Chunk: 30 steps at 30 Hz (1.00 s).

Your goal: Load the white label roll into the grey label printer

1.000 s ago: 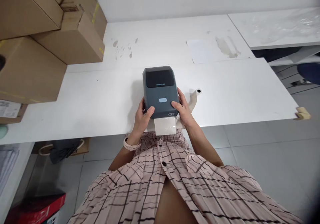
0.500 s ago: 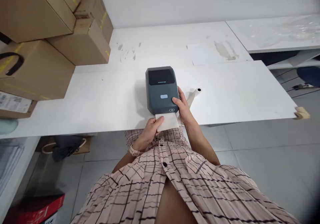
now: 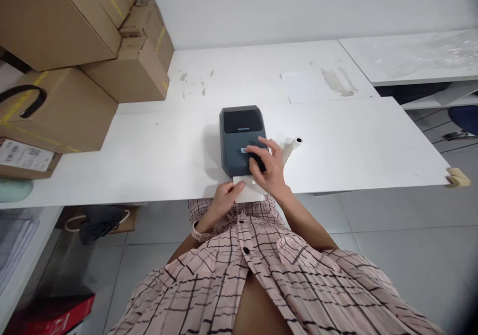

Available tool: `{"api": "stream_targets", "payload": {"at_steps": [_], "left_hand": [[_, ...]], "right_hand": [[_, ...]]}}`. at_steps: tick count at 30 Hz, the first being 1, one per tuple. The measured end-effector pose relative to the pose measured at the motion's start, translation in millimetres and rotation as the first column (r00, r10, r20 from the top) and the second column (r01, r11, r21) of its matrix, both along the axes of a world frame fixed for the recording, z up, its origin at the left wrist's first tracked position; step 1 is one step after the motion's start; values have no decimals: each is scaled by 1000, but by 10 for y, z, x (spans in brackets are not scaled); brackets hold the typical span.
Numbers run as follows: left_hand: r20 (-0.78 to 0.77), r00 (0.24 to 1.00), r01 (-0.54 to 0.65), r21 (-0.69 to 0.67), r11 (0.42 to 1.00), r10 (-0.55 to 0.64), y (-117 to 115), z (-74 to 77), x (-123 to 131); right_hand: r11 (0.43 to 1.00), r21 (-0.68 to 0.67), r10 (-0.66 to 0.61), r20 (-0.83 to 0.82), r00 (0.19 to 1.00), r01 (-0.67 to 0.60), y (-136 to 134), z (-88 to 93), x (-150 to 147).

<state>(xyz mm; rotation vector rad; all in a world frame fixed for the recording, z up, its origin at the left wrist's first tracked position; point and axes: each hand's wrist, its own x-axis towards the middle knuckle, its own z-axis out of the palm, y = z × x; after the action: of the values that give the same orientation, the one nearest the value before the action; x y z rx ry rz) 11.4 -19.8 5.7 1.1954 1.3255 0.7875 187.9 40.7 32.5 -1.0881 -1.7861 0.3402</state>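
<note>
A dark gray label printer (image 3: 239, 136) sits on the white desk (image 3: 354, 146), near the front edge and right in front of the person. A piece of white paper (image 3: 247, 191) sticks out of the printer's front, toward the person. The left hand (image 3: 224, 196) is closed on the left edge of this paper, pinching it between thumb and fingers. The right hand (image 3: 269, 169) lies flat on top of the printer with its fingers spread wide, and it holds nothing. One fingertip of that hand rests at the small light button (image 3: 244, 150) on the printer's lid. Just to the right of the printer, close to the right hand, a small paper roll (image 3: 294, 144) lies on the desk. Big brown boxes (image 3: 63, 61) are piled up on the left side of the desk, well apart from the printer. There is a pale watch (image 3: 197, 233) on the left wrist. The person wears a pink shirt (image 3: 239, 275) with dark lines and buttons. A flat white sheet (image 3: 302, 87) lies farther back on the desk.
</note>
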Motion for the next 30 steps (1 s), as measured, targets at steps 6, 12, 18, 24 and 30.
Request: {"api": "stream_targets", "payload": {"at_steps": [6,12,18,24,30], "left_hand": [[-93,887,-386,388,837,452,13,131,-120],[1,952,-273,452,849,306,224,155,48],[61,967,-252,326,911,246,172,-46,52],[142,964,-258,314,914,224,180,-70,14],[150,944,-329,414,849,293,204,-116,83]], "right_hand": [[999,30,-40,272,962,33,-58,53,-119],[997,-68,-7,208,978,22,53,161,-135],[941,-338,-110,-306,946,1,-284,-250,-32],[862,-495,-124,-405,906,-103,-388,-346,69],[908,-417,-137,-395,908,-45,-312,-265,111]]}}
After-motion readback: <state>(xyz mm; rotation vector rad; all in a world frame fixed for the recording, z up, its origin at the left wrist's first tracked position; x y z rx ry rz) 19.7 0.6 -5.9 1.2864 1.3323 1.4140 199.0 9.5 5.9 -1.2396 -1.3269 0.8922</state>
